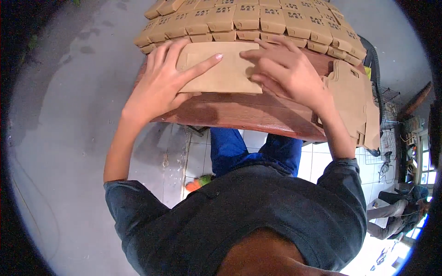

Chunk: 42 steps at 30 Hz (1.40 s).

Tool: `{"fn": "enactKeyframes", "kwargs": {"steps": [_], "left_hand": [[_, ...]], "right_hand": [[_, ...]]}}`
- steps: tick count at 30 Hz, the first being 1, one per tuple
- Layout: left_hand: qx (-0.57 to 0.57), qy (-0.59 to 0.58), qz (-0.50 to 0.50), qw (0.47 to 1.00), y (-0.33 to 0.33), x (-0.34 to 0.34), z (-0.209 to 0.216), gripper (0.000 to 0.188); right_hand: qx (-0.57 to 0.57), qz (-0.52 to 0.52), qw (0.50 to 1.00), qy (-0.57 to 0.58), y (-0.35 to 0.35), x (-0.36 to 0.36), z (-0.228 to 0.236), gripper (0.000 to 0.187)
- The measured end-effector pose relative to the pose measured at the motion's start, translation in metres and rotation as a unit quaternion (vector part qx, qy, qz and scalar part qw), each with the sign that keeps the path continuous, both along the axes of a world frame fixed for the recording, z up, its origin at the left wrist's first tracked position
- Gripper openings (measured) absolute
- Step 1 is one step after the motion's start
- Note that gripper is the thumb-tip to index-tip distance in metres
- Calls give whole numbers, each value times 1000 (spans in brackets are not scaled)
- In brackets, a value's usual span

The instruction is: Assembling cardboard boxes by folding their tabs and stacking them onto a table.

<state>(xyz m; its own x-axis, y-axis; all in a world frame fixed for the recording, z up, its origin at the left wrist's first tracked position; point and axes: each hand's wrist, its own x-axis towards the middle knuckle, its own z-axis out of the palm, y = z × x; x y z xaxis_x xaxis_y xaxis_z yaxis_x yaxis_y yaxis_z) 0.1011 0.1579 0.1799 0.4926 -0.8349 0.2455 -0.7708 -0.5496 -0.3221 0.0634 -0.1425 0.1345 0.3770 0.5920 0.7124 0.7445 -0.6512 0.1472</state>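
Note:
A brown cardboard box lies in front of me on the wooden table, a plain panel facing up. My left hand grips its left end; one finger stretches across the panel and the thumb is at the near edge. At the right end, my right hand has its fingers bent around the edge, one fingertip on the panel. The undersides of the fingers and the box's right side are partly hidden.
Rows of folded brown boxes with dark print are stacked along the far side of the table. A pile of flat cardboard blanks lies to the right. Another person is at the far right, near wire racks.

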Motion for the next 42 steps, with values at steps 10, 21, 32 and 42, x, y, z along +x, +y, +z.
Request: {"fn": "enactKeyframes", "kwargs": {"steps": [10, 21, 32, 42], "left_hand": [[-20, 5, -3, 1000, 0, -4, 0, 90], [-49, 15, 1, 999, 9, -8, -6, 88], [-716, 562, -1, 413, 45, 24, -73, 66], [-613, 357, -55, 703, -31, 6, -197, 66]], "right_hand": [[214, -24, 973, 78, 13, 8, -7, 8], [129, 50, 976, 168, 7, -9, -9, 27], [551, 93, 764, 322, 11, -43, -97, 111], [452, 30, 852, 261, 98, -16, -101, 130]]}}
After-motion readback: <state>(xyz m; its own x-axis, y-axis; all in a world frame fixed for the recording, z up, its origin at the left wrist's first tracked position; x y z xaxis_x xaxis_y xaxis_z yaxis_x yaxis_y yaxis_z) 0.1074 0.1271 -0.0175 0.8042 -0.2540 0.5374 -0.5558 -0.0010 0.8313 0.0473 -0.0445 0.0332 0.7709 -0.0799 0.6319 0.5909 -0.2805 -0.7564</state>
